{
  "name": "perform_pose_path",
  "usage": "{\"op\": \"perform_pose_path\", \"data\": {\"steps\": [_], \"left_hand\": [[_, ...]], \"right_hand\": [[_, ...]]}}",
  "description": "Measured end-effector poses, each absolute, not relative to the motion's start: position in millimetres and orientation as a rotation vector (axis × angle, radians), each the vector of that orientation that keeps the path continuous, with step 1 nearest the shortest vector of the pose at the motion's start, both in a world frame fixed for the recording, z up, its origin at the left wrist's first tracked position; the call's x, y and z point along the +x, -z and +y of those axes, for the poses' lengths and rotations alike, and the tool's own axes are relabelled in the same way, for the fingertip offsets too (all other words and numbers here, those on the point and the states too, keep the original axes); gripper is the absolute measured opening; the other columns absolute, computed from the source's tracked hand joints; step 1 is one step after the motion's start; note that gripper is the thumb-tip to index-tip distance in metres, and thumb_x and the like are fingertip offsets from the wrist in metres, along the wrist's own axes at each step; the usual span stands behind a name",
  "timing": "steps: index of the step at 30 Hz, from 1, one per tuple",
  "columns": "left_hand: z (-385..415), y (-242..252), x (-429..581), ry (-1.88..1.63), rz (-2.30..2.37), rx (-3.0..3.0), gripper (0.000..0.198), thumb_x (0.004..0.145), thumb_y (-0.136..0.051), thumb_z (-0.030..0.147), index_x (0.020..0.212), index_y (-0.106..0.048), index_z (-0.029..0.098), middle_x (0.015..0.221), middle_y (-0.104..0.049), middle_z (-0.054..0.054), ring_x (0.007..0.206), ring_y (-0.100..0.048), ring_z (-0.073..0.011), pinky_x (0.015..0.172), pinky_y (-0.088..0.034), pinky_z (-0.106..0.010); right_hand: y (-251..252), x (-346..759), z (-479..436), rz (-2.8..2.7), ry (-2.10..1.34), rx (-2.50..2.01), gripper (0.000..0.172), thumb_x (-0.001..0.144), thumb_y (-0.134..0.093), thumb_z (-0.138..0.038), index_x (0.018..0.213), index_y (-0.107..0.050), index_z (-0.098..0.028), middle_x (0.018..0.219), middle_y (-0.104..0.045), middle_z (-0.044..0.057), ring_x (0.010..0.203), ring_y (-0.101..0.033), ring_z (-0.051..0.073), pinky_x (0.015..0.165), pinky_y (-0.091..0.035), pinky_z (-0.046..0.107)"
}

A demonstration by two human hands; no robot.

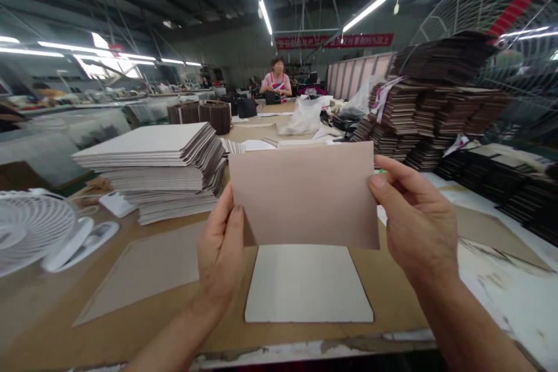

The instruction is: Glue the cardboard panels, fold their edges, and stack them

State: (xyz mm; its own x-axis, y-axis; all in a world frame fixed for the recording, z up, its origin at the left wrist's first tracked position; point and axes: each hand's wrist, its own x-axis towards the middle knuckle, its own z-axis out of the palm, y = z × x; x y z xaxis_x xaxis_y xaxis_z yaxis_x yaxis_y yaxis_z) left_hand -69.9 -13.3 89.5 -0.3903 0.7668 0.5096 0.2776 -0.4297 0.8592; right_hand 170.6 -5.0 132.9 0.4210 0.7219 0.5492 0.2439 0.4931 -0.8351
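Note:
A flat beige rectangular sheet is held up in front of me, its broad face towards the camera. My left hand pinches its left edge between thumb and fingers. At the opposite edge, my right hand grips near the upper corner, thumb on the near face. Below the sheet, a white panel with dark edges lies flat on the brown work table. A tall stack of white-topped sheets stands to the left, beyond my left hand. Whether the beige sheet is card or leather, I cannot tell.
A white fan stands at the left. One flat grey-beige sheet lies left of the panel. Piled brown bundles and black stacks line the right side. Farther back are a clear plastic bag and a person.

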Motion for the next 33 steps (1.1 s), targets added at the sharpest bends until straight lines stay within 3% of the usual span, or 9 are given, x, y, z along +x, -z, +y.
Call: {"op": "perform_pose_path", "data": {"steps": [4, 8, 14, 20, 25, 33], "left_hand": [[-2.2, -95.8, -72.0, -1.815, 1.489, 1.679, 0.051, 0.094, -0.051, 0.031, 0.144, -0.037, 0.028, 0.145, -0.047, 0.000, 0.133, -0.043, -0.0203, 0.115, -0.027, -0.038], [4.4, -82.7, -73.5, -1.683, 1.389, 1.620, 0.054, 0.091, -0.056, 0.034, 0.142, -0.042, 0.028, 0.143, -0.050, -0.003, 0.133, -0.043, -0.0223, 0.115, -0.026, -0.040], [-8.5, -36.6, -80.9, -1.258, 1.193, 1.108, 0.059, 0.085, -0.063, 0.039, 0.140, -0.044, 0.028, 0.135, -0.057, -0.006, 0.123, -0.053, -0.0240, 0.101, -0.045, -0.037], [-10.7, -14.7, -98.6, -0.997, 1.475, 1.427, 0.041, 0.086, -0.058, 0.042, 0.124, -0.060, 0.026, 0.128, -0.058, -0.004, 0.117, -0.055, -0.0228, 0.095, -0.047, -0.032], [-2.3, -8.6, -105.0, -0.801, 1.597, 1.629, 0.043, 0.090, -0.047, 0.045, 0.128, -0.057, 0.027, 0.117, -0.058, -0.003, 0.099, -0.061, -0.0191, 0.081, -0.052, -0.029], [0.8, 11.7, -116.0, -0.727, 1.712, 1.845, 0.034, 0.093, -0.044, 0.039, 0.119, -0.062, 0.027, 0.113, -0.059, -0.003, 0.103, -0.062, -0.0158, 0.087, -0.052, -0.023]], "right_hand": [[-139.0, 172.8, 1.5, -1.174, -0.251, -1.163, 0.031, 0.083, -0.068, -0.035, 0.113, -0.070, -0.028, 0.082, -0.064, -0.002, 0.072, -0.056, 0.014, 0.072, -0.046, 0.030], [-126.5, 179.3, 3.2, -1.241, -0.220, -1.223, 0.029, 0.084, -0.065, -0.035, 0.112, -0.070, -0.028, 0.093, -0.066, 0.000, 0.082, -0.059, 0.016, 0.076, -0.046, 0.031], [-69.7, 190.9, 5.5, -1.281, -0.496, -1.455, 0.032, 0.081, -0.065, -0.041, 0.107, -0.072, -0.023, 0.101, -0.067, 0.003, 0.093, -0.060, 0.020, 0.083, -0.046, 0.032], [-18.0, 203.4, 10.4, -1.397, -0.741, -1.709, 0.043, 0.082, -0.059, -0.050, 0.112, -0.070, -0.021, 0.096, -0.067, 0.004, 0.088, -0.065, 0.023, 0.078, -0.050, 0.033], [-8.8, 203.3, 16.3, -1.587, -0.797, -1.772, 0.049, 0.082, -0.054, -0.053, 0.115, -0.067, -0.021, 0.094, -0.064, 0.004, 0.091, -0.064, 0.023, 0.082, -0.051, 0.032], [6.0, 206.2, 19.8, -1.749, -0.638, -1.854, 0.041, 0.085, -0.055, -0.052, 0.115, -0.067, -0.027, 0.098, -0.067, 0.003, 0.089, -0.066, 0.020, 0.072, -0.057, 0.024]]}}
